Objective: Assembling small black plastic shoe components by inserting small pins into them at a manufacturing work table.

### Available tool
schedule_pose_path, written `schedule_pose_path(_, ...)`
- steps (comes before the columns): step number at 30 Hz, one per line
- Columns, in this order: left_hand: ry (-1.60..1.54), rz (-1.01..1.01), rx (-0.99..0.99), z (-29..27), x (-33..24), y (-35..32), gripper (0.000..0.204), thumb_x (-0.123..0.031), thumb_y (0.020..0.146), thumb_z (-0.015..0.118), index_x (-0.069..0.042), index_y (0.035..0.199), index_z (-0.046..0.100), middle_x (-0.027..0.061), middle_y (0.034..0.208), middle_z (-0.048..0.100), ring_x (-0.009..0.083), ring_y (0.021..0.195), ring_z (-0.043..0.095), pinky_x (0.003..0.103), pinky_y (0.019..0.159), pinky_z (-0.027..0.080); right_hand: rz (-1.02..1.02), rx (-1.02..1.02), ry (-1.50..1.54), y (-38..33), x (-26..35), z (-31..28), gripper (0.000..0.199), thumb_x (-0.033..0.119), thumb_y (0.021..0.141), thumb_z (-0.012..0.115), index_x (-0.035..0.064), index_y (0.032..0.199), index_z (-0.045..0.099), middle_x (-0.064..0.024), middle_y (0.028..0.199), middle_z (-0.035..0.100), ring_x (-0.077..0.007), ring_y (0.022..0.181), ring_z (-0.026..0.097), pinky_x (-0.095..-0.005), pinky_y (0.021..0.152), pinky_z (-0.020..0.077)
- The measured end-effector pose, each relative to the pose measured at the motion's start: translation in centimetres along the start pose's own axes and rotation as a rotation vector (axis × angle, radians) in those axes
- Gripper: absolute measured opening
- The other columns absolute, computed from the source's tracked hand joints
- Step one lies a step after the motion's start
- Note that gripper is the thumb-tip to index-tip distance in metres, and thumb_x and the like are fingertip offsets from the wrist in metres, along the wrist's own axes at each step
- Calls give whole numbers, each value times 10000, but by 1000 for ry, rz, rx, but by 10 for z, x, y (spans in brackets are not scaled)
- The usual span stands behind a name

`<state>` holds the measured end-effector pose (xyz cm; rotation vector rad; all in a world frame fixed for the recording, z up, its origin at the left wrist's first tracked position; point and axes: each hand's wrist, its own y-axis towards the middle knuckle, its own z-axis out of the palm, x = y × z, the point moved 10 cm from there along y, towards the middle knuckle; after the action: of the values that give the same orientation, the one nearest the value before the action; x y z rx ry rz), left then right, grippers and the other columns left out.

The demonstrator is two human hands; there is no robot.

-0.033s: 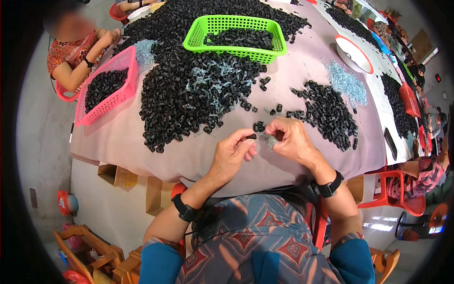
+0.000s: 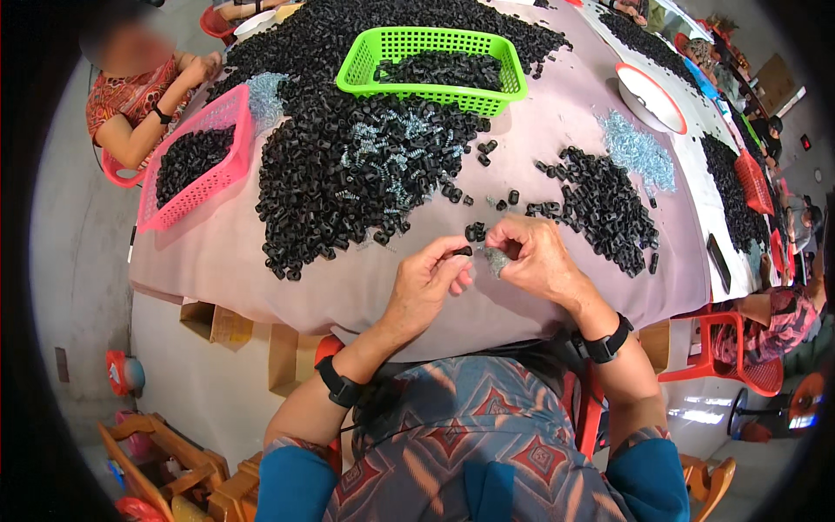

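Pinching a small black plastic piece (image 2: pixel 463 251), the left hand (image 2: pixel 428 283) steadies it for fitting. Right hand (image 2: pixel 535 257) fingers grasp small metal springs (image 2: pixel 496 259) just beside it, above the bench (image 2: pixel 261 278).

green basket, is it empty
No, the green basket holds a layer of small black parts on its floor.

Green basket (image 2: pixel 487 94) beyond black heap; pink basket (image 2: pixel 228 165) left; white bowl (image 2: pixel 639 103) right

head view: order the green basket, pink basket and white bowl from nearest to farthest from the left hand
From the left hand:
1. Green basket, up the table, straight ahead.
2. Pink basket, at the table's left edge; too close to call with the green one.
3. White bowl, far right.
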<state>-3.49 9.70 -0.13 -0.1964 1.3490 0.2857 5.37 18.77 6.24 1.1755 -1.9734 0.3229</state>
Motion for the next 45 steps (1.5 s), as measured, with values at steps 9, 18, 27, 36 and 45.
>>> schedule_pose_path(9, 60, -1, 58, 6, -2, -2, 194, -58, 920, 520, -8, 1092, 592, 32, 828, 605, 87, 699, 581, 220, 621, 478, -151, 119, -43, 3, 29, 1, 193, -25, 592, 602, -3, 781, 568, -128, 678, 566, -265, 577, 562, -332, 539, 449)
schedule_pose_path(18, 3, -49, 126, 12, 2, -5, 210, -70, 927, 520, -24, 1117, 595, 35, 841, 613, 92, 710, 587, 230, 640, 485, -103, 181, 145, 0, 13, 14, 143, -8, 660, 609, 3, 799, 576, -67, 625, 531, -135, 569, 515, -280, 537, 427)
schedule_pose_path(27, -76, -74, 191, 17, -5, -7, 217, -86, 931, 525, 10, 1117, 584, 43, 833, 630, 88, 708, 591, 225, 638, 485, 181, 214, 661, -11, -11, 27, 96, 111, 841, 657, 64, 871, 579, 39, 671, 556, -18, 596, 484, -183, 483, 398)
schedule_pose_path(36, -237, -140, 260, 25, 1, -8, 185, -77, 938, 504, 16, 1088, 560, 59, 853, 610, 122, 725, 584, 266, 651, 492, 417, 226, 780, -22, -25, 12, 97, 100, 845, 644, 65, 921, 594, 23, 749, 604, -28, 563, 524, -175, 442, 388)
schedule_pose_path(45, -337, -140, 133, 10, 5, -1, 194, -104, 948, 496, -8, 1109, 546, 66, 878, 611, 125, 745, 592, 265, 637, 497, 193, -159, 196, 11, -53, -55, 93, 32, 854, 546, 18, 902, 624, 9, 708, 575, -58, 592, 496, -233, 524, 417)
